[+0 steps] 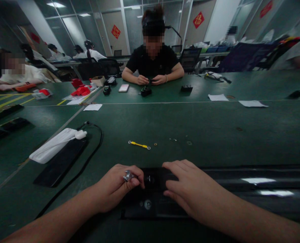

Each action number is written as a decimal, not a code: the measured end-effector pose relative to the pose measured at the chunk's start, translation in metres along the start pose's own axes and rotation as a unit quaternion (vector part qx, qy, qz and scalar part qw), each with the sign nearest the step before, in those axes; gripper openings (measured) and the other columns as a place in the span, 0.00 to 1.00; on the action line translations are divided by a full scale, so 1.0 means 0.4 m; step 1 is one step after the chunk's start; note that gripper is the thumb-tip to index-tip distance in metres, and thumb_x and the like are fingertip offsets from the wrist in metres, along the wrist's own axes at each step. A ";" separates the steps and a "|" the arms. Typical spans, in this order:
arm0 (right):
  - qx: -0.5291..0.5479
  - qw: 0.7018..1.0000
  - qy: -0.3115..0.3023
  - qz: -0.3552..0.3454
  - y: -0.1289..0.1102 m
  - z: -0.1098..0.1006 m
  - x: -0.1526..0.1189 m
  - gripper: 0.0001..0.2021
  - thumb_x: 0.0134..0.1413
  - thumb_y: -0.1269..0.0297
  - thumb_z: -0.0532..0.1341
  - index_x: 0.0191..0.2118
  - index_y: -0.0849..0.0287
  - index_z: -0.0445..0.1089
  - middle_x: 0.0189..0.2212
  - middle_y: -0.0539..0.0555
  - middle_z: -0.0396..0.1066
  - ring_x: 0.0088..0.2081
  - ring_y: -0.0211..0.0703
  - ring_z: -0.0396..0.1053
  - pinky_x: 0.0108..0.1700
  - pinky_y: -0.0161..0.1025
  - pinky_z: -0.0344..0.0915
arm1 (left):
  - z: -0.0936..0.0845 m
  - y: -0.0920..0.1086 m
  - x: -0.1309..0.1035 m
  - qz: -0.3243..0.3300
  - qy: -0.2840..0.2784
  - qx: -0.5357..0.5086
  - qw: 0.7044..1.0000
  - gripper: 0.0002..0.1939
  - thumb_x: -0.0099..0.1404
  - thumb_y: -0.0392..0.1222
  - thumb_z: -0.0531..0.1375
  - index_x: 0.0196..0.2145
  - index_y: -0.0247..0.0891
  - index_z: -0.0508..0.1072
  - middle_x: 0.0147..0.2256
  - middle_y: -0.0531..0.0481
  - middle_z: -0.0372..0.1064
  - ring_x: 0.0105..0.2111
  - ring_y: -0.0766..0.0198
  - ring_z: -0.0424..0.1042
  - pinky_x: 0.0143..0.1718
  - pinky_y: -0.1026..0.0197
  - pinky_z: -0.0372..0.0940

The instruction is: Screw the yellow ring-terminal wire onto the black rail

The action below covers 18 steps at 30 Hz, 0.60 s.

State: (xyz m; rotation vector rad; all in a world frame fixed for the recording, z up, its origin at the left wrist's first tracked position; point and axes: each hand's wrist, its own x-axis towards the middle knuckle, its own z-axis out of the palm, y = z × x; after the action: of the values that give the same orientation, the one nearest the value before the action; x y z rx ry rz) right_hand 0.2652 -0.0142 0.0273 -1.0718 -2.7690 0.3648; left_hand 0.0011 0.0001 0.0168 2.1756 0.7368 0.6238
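Observation:
A long, glossy black bar-shaped piece [241, 199] lies in front of me and runs off toward the right. Near its left end a small dark round fitting [149, 179] stands up, and a silver disc-like part [147, 204] shows closer to me. My left hand [119, 187], with a ring on one finger, is closed in a pinch beside the fitting; what it holds is hidden. Resting on the black piece with fingers apart is my right hand [188, 189]. Beyond them lie a short yellow cable [139, 145] with ring terminals and a small brass-coloured nut [155, 144].
To the left are a white wrapped block [55, 145], a flat black slab [61, 163] and a black cord [99, 141]. Across the green table [205, 125] sits a person [153, 60] handling a small dark part. Papers [218, 97] and red pieces [81, 90] lie farther off.

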 end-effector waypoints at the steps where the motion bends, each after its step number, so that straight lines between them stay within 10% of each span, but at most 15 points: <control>1: -0.001 1.000 0.001 0.000 0.000 0.000 0.000 0.09 0.61 0.62 0.58 0.33 0.57 0.74 0.54 0.62 0.66 0.51 0.57 0.65 0.51 0.56 0.61 | 0.000 -0.001 0.000 0.001 -0.001 0.003 1.000 0.09 0.71 0.35 0.48 0.40 0.38 0.68 0.34 0.53 0.72 0.33 0.67 0.72 0.37 0.66 0.61; 18: 0.001 1.000 0.003 0.005 -0.006 -0.007 0.004 0.09 0.60 0.63 0.59 0.32 0.58 0.75 0.53 0.62 0.67 0.50 0.57 0.66 0.49 0.55 0.62 | -0.009 0.009 -0.002 0.013 -0.017 0.038 0.999 0.09 0.72 0.35 0.47 0.43 0.39 0.66 0.35 0.52 0.72 0.35 0.65 0.73 0.38 0.64 0.63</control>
State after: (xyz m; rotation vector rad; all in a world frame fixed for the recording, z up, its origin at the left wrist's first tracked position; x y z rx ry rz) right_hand 0.2632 -0.0143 0.0309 -1.0841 -2.7595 0.3653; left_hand -0.0007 -0.0007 0.0214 2.2632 0.7247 0.5784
